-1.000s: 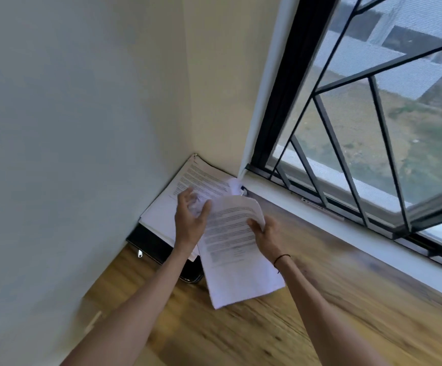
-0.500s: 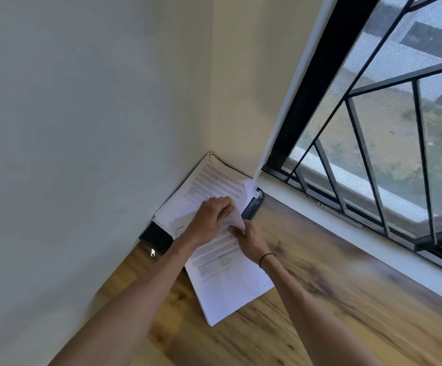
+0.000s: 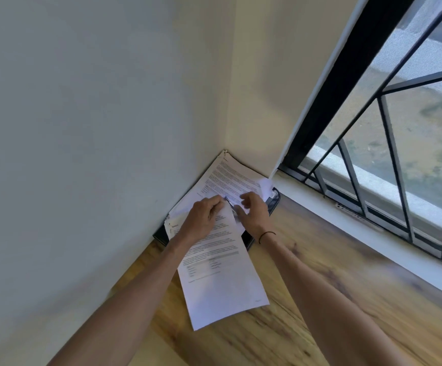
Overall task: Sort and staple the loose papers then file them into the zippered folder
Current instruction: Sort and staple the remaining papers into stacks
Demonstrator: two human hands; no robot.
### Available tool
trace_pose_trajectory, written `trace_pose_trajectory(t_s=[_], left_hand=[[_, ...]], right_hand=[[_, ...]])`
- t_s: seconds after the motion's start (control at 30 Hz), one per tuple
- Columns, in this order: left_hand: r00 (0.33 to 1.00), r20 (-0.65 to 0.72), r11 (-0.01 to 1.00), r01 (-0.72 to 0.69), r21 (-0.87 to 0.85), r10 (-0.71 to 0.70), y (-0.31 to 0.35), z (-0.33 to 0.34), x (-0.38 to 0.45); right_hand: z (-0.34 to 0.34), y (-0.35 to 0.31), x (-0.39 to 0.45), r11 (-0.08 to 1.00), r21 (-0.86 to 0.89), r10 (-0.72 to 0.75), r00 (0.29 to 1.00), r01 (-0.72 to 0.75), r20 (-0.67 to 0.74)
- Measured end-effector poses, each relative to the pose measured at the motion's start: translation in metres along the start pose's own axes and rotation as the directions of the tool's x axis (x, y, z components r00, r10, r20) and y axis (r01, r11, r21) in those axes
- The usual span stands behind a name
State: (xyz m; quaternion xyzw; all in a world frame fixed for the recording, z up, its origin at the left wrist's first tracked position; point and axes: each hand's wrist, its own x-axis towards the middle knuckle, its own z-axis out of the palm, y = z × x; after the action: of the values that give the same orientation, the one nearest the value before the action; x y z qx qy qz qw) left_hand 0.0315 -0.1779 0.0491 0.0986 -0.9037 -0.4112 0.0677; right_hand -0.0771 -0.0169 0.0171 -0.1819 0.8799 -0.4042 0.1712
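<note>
A stapled-looking set of printed sheets point(image 3: 219, 276) lies slanted on the wooden table, its top end over a larger paper stack point(image 3: 230, 178) in the wall corner. Under the stack lies the black zippered folder point(image 3: 274, 203). My left hand point(image 3: 205, 216) has its fingers curled round the top edge of the front sheets. My right hand point(image 3: 252, 213) hovers curled just to the right of it, thumb close to a slim grey object point(image 3: 229, 203) between the two hands. Motion blur hides whether the right hand holds it.
The wooden table point(image 3: 307, 299) runs toward me and to the right. Walls close in the corner on the left and behind. A white window sill point(image 3: 346, 223) and a black barred window point(image 3: 388, 154) border the right side.
The front sheets went from lifted to lying flat on the table. Both hands moved to the sheets' top end, and the right hand has lifted off the paper and curled.
</note>
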Motion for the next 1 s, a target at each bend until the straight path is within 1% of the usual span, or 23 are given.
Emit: trace_pose_trajectory(t_s=[0.07, 0.13, 0.17, 0.2, 0.23, 0.3, 0.37, 0.4, 0.43, 0.5, 0.57, 0.6, 0.63, 0.7, 0.8, 0.83, 0.9, 1.0], left_hand=[[1.000, -0.002, 1.000, 0.022, 0.007, -0.022, -0.002, -0.001, -0.003], [0.999, 0.005, 0.999, 0.051, 0.012, -0.051, -0.002, -0.001, -0.006], [0.998, 0.006, 0.998, 0.055, 0.009, -0.055, -0.003, -0.001, -0.008], [0.998, 0.003, 0.998, 0.057, 0.006, -0.057, -0.003, -0.001, -0.009], [0.998, 0.003, 0.998, 0.062, 0.005, -0.062, -0.003, -0.001, -0.010], [0.997, 0.001, 0.997, 0.079, 0.000, -0.079, -0.003, -0.003, -0.012], [0.996, 0.001, 0.996, 0.087, -0.017, -0.087, -0.004, -0.003, -0.013], [0.996, 0.009, 0.995, 0.092, -0.025, -0.092, -0.005, -0.001, -0.013], [0.995, 0.015, 0.995, 0.096, -0.030, -0.095, -0.004, 0.001, -0.013], [0.994, 0.031, 0.994, 0.102, -0.033, -0.101, -0.002, 0.009, -0.012], [0.995, 0.047, 0.995, 0.092, -0.028, -0.091, 0.005, 0.022, -0.008], [0.994, 0.060, 0.996, 0.088, -0.028, -0.087, 0.011, 0.028, -0.005], [0.993, 0.080, 0.996, 0.090, -0.023, -0.088, 0.016, 0.035, -0.003], [0.987, 0.133, 0.996, 0.091, -0.019, -0.088, 0.026, 0.047, 0.001], [0.966, 0.245, 0.994, 0.099, -0.044, -0.085, 0.045, 0.061, 0.004], [0.959, 0.269, 0.993, 0.104, -0.060, -0.085, 0.051, 0.065, 0.004], [0.956, 0.286, 0.992, 0.094, -0.087, -0.066, 0.061, 0.073, 0.004], [0.951, 0.308, 0.996, 0.018, -0.091, 0.011, 0.074, 0.084, 0.003]], right_hand=[[0.019, -0.004, 0.012, 0.971, -0.224, -0.072, 0.996, 0.083, 0.055], [0.038, -0.006, 0.023, 0.878, -0.458, -0.108, 0.989, 0.141, 0.097], [0.045, -0.008, 0.027, 0.840, -0.525, -0.099, 0.991, 0.134, 0.095], [0.051, -0.009, 0.029, 0.831, -0.543, -0.096, 0.993, 0.122, 0.075], [0.053, -0.012, 0.031, 0.845, -0.527, -0.074, 0.995, 0.096, 0.062], [0.050, -0.017, 0.032, 0.903, -0.424, -0.045, 0.997, 0.066, 0.058], [0.037, -0.023, 0.026, 0.983, -0.185, 0.016, 1.000, -0.013, 0.014], [0.028, -0.022, 0.020, 0.997, -0.041, 0.059, 0.998, -0.059, -0.012], [0.017, -0.020, 0.013, 0.989, 0.103, 0.105, 0.994, -0.103, -0.019], [-0.006, -0.008, -0.008, 0.927, 0.325, 0.173, 0.983, -0.185, 0.066], [-0.025, 0.011, -0.032, 0.850, 0.446, 0.219, 0.958, -0.279, 0.183], [-0.034, 0.019, -0.043, 0.834, 0.460, 0.226, 0.949, -0.304, 0.218], [-0.042, 0.026, -0.053, 0.851, 0.440, 0.204, 0.952, -0.288, 0.228], [-0.056, 0.038, -0.070, 0.921, 0.320, 0.142, 0.957, -0.221, 0.254], [-0.079, 0.049, -0.084, 0.982, 0.111, 0.108, 0.944, -0.149, 0.311], [-0.087, 0.053, -0.086, 0.993, 0.025, 0.104, 0.942, -0.118, 0.320], [-0.104, 0.055, -0.090, 0.995, -0.090, 0.069, 0.941, -0.041, 0.332], [-0.124, 0.059, -0.093, 0.984, -0.160, -0.013, 0.937, 0.073, 0.349]])
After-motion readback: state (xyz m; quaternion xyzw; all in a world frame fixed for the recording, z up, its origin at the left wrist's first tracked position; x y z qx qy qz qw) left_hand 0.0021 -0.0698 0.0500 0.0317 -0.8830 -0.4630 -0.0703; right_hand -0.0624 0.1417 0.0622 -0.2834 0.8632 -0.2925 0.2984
